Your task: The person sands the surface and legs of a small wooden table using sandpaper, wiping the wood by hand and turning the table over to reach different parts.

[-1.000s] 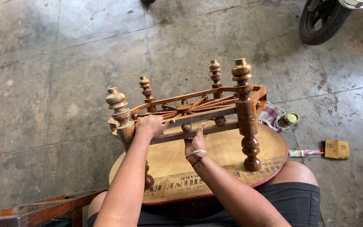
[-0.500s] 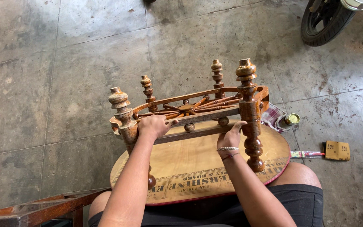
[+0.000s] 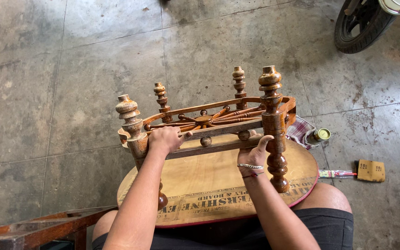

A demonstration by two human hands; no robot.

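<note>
An upside-down wooden table (image 3: 218,180) rests on my lap, its oval top down and its turned legs pointing up. A lower shelf frame with wheel-like spokes (image 3: 204,119) joins the legs. My left hand (image 3: 165,139) grips the near rail (image 3: 218,128) of that frame beside the left front leg (image 3: 133,127). My right hand (image 3: 255,150) holds the rail right next to the thick right front leg (image 3: 273,125), thumb against the leg. I wear bracelets on the right wrist.
Concrete slab floor all around. A checked cloth (image 3: 299,129) and small tin can (image 3: 320,134) lie right of the table. A sandpaper piece (image 3: 370,170) and a thin tube (image 3: 334,173) lie further right. A motorbike wheel (image 3: 359,23) stands top right; a wooden frame (image 3: 38,227) bottom left.
My right hand moved from the middle of the rail, palm open, rightward to grip beside the right front leg. The left hand stayed on the rail.
</note>
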